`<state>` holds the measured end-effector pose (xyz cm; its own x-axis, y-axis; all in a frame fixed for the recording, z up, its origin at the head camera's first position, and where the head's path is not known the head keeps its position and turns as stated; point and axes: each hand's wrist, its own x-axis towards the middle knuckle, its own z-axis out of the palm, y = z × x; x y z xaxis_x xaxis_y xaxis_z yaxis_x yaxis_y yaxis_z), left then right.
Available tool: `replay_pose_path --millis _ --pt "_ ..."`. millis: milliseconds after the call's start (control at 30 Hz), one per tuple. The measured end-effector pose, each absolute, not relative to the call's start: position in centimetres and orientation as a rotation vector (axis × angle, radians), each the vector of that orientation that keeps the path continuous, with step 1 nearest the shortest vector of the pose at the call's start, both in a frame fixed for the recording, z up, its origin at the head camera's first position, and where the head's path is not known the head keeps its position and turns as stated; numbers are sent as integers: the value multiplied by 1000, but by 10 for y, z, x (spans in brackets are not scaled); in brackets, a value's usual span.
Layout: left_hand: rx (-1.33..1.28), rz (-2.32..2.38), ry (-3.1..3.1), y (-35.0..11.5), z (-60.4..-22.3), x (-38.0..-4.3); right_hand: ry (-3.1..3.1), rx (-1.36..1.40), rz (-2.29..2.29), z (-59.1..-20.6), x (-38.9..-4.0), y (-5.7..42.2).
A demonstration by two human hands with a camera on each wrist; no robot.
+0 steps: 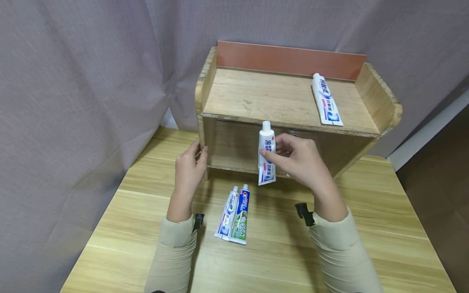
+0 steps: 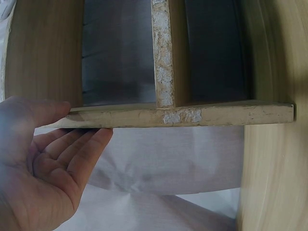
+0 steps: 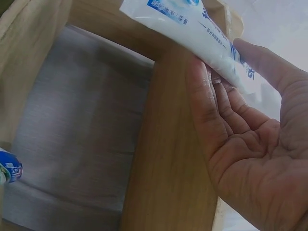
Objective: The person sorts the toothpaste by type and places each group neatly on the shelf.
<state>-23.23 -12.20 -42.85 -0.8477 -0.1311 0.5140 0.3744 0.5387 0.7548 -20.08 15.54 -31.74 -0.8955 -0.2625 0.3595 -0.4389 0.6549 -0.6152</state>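
Toothpaste in hand: pinching 1 white toothpaste tube (image 1: 267, 140) between the thumb and fingers of the right hand (image 1: 302, 158), cap (image 1: 266, 125) upward, in front of the wooden shelf (image 1: 377, 93), near the front edge of its upper board (image 1: 253, 91). Clasping the left side panel (image 2: 139, 117) with the left hand (image 1: 188, 167), thumb inside, fingers outside. Showing 1 similar tube (image 1: 327, 101) flat on the upper board and, on the counter (image 1: 286, 260), 1 smaller-looking white tube (image 1: 227, 213) beside 1 blue-and-green tube (image 1: 241, 213).

Possibly catching the cap on the board's front edge through passing too close. Perhaps tilting or slipping the tube, from pinching only around its middle. Likely risking a shelf shift through loosening the left hand's hold. Maybe bumping the partly hidden object (image 1: 293, 133) behind the right hand, not showing clearly enough to identify.
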Motion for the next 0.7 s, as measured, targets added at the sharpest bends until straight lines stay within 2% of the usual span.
replay_pose_path --millis 700 --pt "-208 -1295 -2244 -122 -427 -231 -2638 553 1058 -296 -197 153"
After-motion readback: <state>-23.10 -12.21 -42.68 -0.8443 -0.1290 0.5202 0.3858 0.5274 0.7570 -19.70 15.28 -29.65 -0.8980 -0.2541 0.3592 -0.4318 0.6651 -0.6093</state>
